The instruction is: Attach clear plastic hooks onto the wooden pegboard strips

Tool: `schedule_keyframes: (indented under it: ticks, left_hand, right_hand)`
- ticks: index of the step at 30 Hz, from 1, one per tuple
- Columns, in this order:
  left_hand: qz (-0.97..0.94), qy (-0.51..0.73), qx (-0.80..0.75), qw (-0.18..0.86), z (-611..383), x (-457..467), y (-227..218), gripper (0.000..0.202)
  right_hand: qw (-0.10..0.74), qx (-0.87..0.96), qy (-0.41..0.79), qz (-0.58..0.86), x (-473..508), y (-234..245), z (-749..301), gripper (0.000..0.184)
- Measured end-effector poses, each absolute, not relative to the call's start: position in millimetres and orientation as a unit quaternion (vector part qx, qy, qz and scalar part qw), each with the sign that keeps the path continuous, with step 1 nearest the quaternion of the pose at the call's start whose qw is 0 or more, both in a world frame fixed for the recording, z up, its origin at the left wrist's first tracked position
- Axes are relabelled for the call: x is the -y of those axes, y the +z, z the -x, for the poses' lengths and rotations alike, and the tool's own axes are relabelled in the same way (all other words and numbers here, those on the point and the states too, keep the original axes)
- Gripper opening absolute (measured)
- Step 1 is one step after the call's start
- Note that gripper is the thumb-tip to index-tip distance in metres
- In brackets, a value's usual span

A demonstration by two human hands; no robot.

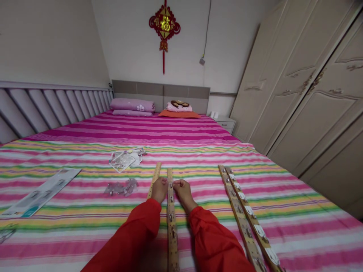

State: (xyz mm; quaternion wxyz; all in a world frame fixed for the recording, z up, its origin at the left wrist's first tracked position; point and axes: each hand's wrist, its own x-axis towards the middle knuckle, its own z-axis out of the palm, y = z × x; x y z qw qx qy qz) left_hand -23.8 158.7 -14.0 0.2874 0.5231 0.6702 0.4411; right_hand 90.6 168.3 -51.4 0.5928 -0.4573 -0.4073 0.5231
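A narrow wooden strip (171, 241) lies lengthwise between my arms, with several small metal pieces (171, 217) along it. My left hand (160, 189) rests at the strip's left edge near its far end, fingers pinched together. From the right side, my right hand (183, 191) meets it in a pinch beside a small shiny metal piece (170, 185). What sits between the fingertips of either hand is too small to make out. A second wooden strip (155, 175) with rows of holes lies left of the first, partly hidden behind my left hand.
To the right lie two more strips, one with metal pieces (239, 209) and one with white pieces (249, 210). Leftward are crumpled clear plastic (121, 187), flat packets (126, 159), a long package (42, 192) and thin wire pieces (7, 232). Everything rests on a striped bedspread (93, 234).
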Motion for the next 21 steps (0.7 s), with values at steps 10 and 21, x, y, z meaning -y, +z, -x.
schedule_keyframes:
  ticks: [10,21]
  left_hand:
    - [-0.567,0.429,-0.651,0.266,22,-150,-8,0.022]
    - [-0.662,0.399,-0.579,0.259,28,-150,-21,0.026]
  right_hand:
    - [0.591,0.417,0.510,0.466,-169,-56,-90,0.012]
    - [0.479,0.651,0.359,0.467,-160,-40,-99,0.026]
